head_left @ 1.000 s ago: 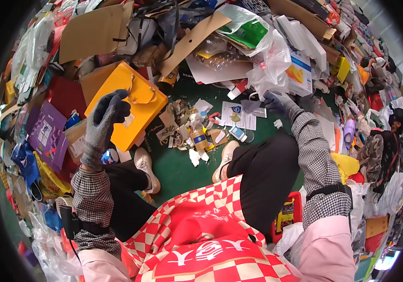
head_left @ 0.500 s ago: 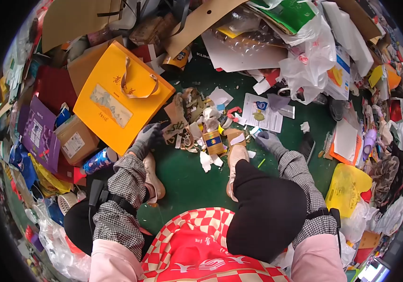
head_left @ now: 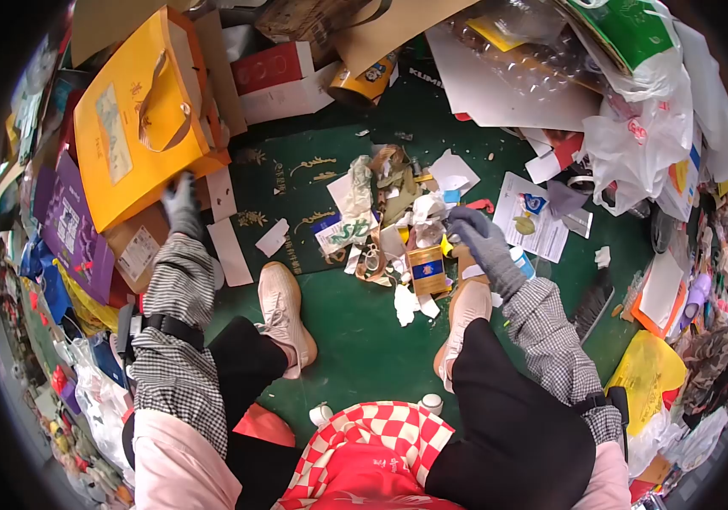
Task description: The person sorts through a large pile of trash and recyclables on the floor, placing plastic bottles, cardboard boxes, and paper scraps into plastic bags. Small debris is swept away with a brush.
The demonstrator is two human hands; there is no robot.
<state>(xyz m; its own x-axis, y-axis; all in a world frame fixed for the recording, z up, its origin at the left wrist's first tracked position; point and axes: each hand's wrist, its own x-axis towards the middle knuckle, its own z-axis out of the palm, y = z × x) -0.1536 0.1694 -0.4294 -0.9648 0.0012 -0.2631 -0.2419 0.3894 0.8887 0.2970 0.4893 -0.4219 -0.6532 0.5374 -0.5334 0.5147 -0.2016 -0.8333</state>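
A yellow-orange gift bag with ribbon handles leans at the upper left. My gloved left hand is at the bag's lower right edge, its visible fingers apart. At the centre lies a heap of paper and plastic scraps. My gloved right hand reaches over the heap's right side, fingers loosely bent and apart, near a crumpled white scrap. No held thing shows in either hand. Below that scrap sits a small gold box with a blue label. A dark green panel with gold lettering lies left of the heap.
Boxes and a purple bag crowd the left. White plastic bags and a green bag pile up at the upper right. A printed sheet and a dark brush-like item lie right of the heap. My shoes flank the green floor.
The gift bag has shifted left and up with my left hand, uncovering the dark green panel. My right hand has moved from beside the printed sheet to the heap. The camera view has shifted too.
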